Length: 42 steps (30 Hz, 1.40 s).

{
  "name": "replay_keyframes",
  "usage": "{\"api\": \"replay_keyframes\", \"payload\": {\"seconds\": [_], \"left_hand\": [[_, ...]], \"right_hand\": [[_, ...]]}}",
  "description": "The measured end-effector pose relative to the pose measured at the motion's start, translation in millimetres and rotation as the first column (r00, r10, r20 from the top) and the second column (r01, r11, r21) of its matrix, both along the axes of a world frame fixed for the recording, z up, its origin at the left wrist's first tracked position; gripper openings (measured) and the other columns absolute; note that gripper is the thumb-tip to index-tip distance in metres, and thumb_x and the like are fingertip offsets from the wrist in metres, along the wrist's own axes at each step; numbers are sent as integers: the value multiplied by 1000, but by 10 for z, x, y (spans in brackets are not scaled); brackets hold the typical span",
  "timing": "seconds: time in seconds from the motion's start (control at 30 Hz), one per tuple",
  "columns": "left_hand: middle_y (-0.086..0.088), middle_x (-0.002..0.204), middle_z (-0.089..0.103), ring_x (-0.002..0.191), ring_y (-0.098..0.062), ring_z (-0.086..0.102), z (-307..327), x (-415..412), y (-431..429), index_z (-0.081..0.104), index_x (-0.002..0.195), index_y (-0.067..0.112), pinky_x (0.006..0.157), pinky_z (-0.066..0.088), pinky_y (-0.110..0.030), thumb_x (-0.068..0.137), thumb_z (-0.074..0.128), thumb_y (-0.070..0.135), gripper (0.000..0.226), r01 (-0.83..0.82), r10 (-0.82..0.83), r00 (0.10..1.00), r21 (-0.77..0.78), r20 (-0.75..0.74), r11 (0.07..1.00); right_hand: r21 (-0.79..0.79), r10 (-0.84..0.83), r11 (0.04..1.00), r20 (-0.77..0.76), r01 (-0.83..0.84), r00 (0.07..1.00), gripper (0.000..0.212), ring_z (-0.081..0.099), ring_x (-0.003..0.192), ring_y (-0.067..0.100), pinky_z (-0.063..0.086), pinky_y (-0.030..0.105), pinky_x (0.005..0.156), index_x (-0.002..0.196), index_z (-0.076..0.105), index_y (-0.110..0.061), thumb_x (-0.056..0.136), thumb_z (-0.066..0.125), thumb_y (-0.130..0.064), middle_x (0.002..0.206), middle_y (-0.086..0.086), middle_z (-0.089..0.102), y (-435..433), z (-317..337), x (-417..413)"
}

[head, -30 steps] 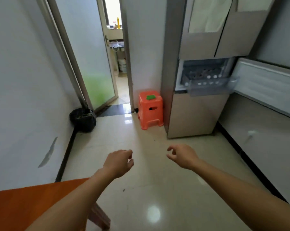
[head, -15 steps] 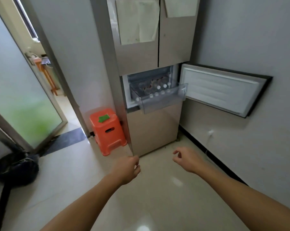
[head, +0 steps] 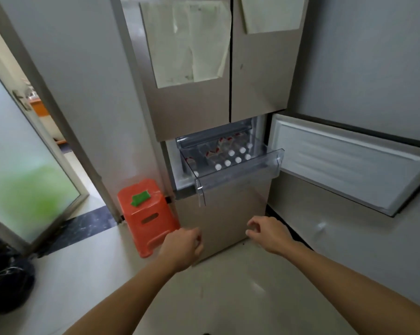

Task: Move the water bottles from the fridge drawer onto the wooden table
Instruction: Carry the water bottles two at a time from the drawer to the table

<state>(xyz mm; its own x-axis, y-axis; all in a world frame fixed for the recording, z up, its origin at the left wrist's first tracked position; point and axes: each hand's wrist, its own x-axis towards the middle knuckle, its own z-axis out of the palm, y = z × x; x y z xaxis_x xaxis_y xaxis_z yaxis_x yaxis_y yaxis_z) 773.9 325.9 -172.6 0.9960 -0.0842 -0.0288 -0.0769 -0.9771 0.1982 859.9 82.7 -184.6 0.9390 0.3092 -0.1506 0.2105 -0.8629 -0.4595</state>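
A clear plastic fridge drawer (head: 238, 176) is pulled out of the beige fridge (head: 192, 100) at mid height. Several water bottles (head: 231, 155) with white caps and red labels stand upright inside it. Both my hands hang below the drawer, in front of the fridge's lower panel. My left hand (head: 183, 245) is empty with its fingers loosely curled. My right hand (head: 268, 234) is empty too, fingers apart and bent. The wooden table is out of view.
The compartment door (head: 349, 163) is swung open to the right against the wall. An orange plastic stool (head: 147, 213) with a green patch stands left of the fridge. A glass door (head: 23, 165) and a black bag (head: 7, 286) are at the left.
The view has turned from the doorway to the fridge and come closer. The wooden table corner has dropped out of view. Both hands stay empty and now sit just under the drawer.
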Motion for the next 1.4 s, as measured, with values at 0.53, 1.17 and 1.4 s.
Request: {"api": "replay_keyframes", "payload": {"seconds": [0.53,1.17,1.4], "left_hand": [[-4,106,58,90,-23,60,-158,2709,471,52,102,18,74,49,-36,92,46,36,21,58,-57,998,-26,41,998],[0,100,54,84,-25,63,-716,2995,294,54,94,22,63,40,-32,83,7,61,62,-518,514,854,-55,-74,853],[2,87,58,71,-19,61,-640,3156,288,56,84,23,50,48,-31,86,34,44,30,-558,558,829,82,24,826]], "right_hand": [[93,-49,995,16,48,999,21,60,83,11,43,26,69,105,67,-23,89,62,-35,86,-6,63,534,204,2591],[190,-8,970,-592,150,806,27,62,89,27,55,33,56,104,59,-20,88,62,-42,106,8,64,1922,-1384,4819],[136,42,989,-634,58,772,22,58,57,20,48,28,52,93,59,-10,90,62,-32,80,11,63,1943,-1452,4859]]}}
